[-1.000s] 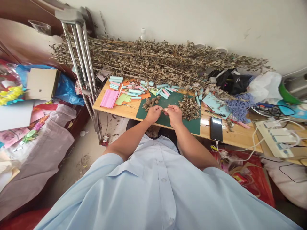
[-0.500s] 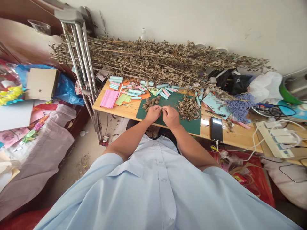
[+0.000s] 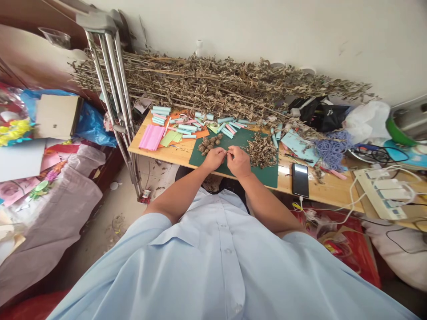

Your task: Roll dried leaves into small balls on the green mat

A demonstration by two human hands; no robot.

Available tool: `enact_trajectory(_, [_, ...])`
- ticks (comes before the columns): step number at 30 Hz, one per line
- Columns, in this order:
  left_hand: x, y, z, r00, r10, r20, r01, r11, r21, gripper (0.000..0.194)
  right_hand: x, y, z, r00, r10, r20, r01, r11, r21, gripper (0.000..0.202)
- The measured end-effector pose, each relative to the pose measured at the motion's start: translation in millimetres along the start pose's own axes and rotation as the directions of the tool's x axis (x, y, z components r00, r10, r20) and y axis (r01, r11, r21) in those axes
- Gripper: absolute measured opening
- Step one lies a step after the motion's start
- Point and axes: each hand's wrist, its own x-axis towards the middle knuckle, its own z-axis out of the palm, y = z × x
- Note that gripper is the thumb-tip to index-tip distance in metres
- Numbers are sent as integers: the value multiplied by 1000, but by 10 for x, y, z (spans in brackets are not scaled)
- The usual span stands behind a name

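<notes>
Over the front of a dark green mat [image 3: 267,176], my left hand [image 3: 214,159] and my right hand [image 3: 239,161] meet with their fingertips close together. Both are closed in a pinch; whatever sits between the fingers is too small and covered to make out. Just behind my left hand lie several brown balls of dried leaf [image 3: 209,143]. To the right of my right hand is a loose heap of dried leaves [image 3: 262,151], on the same mat.
Long dried leafy stalks [image 3: 213,84] stretch along the wall behind the table. Rolled paper tubes [image 3: 187,128] and pink paper [image 3: 152,137] lie left of the mat. A phone [image 3: 300,180] on a cable and a power strip [image 3: 383,193] are at right. Metal crutches [image 3: 115,80] lean at left.
My hands stay over the mat; the right fingers have shifted slightly upward and drawn a little apart from the left. The leaf balls and heap look the same.
</notes>
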Motion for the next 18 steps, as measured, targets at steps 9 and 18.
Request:
enact_trajectory(9, [1, 8, 41, 999, 44, -21, -40, 988, 147, 26, 31, -27, -81, 995, 65, 70, -66, 998, 13, 25])
enact_trajectory(18, [-6, 28, 23, 1000, -20, -2, 20, 1000, -2, 23, 55, 168, 159, 825, 539, 169, -518, 602, 607, 32])
